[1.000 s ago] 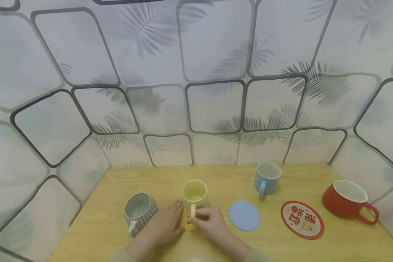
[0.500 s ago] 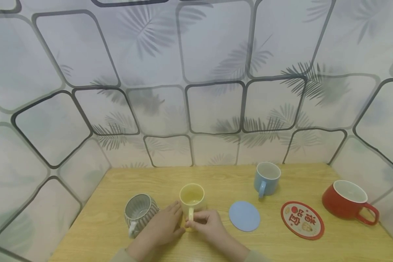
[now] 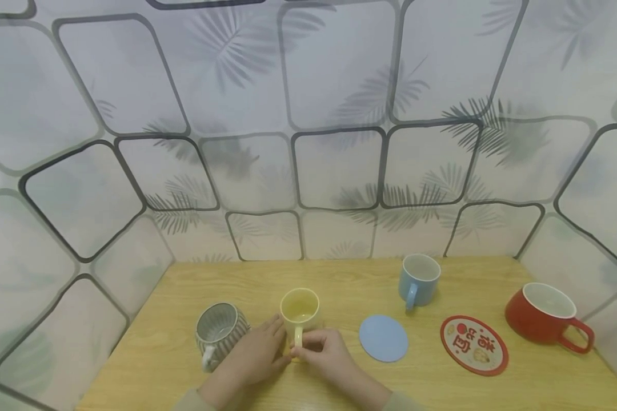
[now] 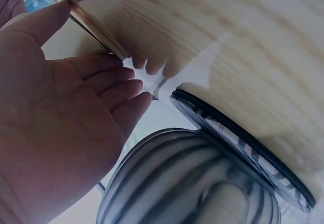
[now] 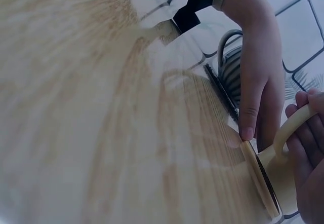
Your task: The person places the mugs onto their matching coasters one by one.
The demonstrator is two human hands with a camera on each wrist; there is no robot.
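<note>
A pale yellow mug (image 3: 300, 308) stands upright in front of me. My right hand (image 3: 330, 353) pinches its handle (image 5: 293, 127) between thumb and fingers. Under the mug lies a yellow coaster (image 5: 259, 177), mostly hidden in the head view. My left hand (image 3: 258, 353) touches the coaster's edge with its thumb and fingertips, its fingers straight and held together. Just left of that hand is a grey striped mug (image 3: 220, 331), its handle pointing towards me. The left wrist view shows a dark-edged coaster (image 4: 243, 143) beneath this mug.
Right of the yellow mug lies a round blue coaster (image 3: 383, 338), with a light blue mug (image 3: 419, 281) behind it. Further right are a red-rimmed coaster with printed characters (image 3: 474, 345) and a wide red mug (image 3: 540, 317). A patterned wall covering (image 3: 334, 171) rises behind the wooden table (image 3: 226, 277).
My right hand has brought the yellow mug slightly left and nearer to me, down over the yellow coaster. The left hand has stayed in place.
</note>
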